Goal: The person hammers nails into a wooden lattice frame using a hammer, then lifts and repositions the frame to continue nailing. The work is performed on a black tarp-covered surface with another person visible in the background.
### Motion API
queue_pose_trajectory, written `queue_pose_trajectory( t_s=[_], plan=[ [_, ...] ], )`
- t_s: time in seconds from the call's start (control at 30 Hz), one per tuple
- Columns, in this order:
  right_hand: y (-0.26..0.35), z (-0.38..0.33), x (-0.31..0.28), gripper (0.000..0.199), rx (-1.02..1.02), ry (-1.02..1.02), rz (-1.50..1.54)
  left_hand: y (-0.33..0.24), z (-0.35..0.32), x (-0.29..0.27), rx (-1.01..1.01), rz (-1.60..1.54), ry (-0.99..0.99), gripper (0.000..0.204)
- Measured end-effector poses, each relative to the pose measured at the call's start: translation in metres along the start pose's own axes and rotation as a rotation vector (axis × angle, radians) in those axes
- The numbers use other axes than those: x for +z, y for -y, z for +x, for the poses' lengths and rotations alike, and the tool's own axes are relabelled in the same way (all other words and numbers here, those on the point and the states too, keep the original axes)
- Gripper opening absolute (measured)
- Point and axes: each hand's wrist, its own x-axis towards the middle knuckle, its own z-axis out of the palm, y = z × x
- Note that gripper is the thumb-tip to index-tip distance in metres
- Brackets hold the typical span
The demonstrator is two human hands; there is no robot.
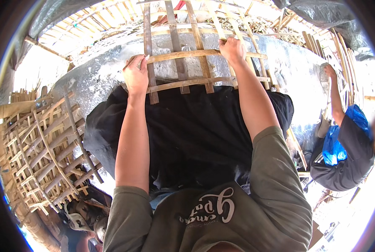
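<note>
A lattice of bamboo strips point(191, 53) lies in front of me, its near ends resting over the black cloth point(191, 130) on my lap. Long strips run away from me, with thinner cross strips laid over and under them. My left hand point(136, 74) is closed at the left end of one cross strip, thumb and fingers pinched together beside a dark long strip. Further right, my right hand point(233, 49) wraps its fingers round the same cross strip where it meets a pale long strip. Another cross strip point(208, 80) sits nearer to me, touched by neither hand.
A stack of finished-looking bamboo lattices point(44, 151) stands at the left. Silvery sheeting point(99, 71) spreads beneath the far side. At the right, another person point(343, 143) in dark clothes with blue plastic reaches toward upright bamboo strips point(343, 63). Bamboo slats frame the back.
</note>
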Motion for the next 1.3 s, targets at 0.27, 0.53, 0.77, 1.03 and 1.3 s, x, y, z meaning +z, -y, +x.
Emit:
queue_pose_trajectory(
  t_s=[0.27, 0.53, 0.77, 1.03, 1.3],
  plan=[
    [0.008, -0.014, -0.012, 0.051, 0.01, 0.026, -0.026, 0.007, -0.004, 0.003, 0.121, 0.105, -0.033, 0.012],
    [0.076, -0.068, -0.019, 0.057, -0.77, -0.236, -0.192, 0.004, -0.001, -0.001, 0.069, 0.124, -0.011, 0.014],
    [0.099, -0.127, 0.017, 0.06, -1.03, -0.154, -0.151, 0.007, -0.003, 0.0, 0.071, 0.1, -0.018, 0.014],
    [0.099, -0.133, 0.025, 0.062, -0.989, -0.161, -0.068, 0.005, -0.003, 0.003, 0.097, 0.038, -0.038, 0.008],
    [0.098, -0.133, 0.028, 0.062, -0.986, -0.164, -0.06, 0.008, -0.002, 0.002, 0.158, 0.126, -0.037, 0.01]
  ],
)
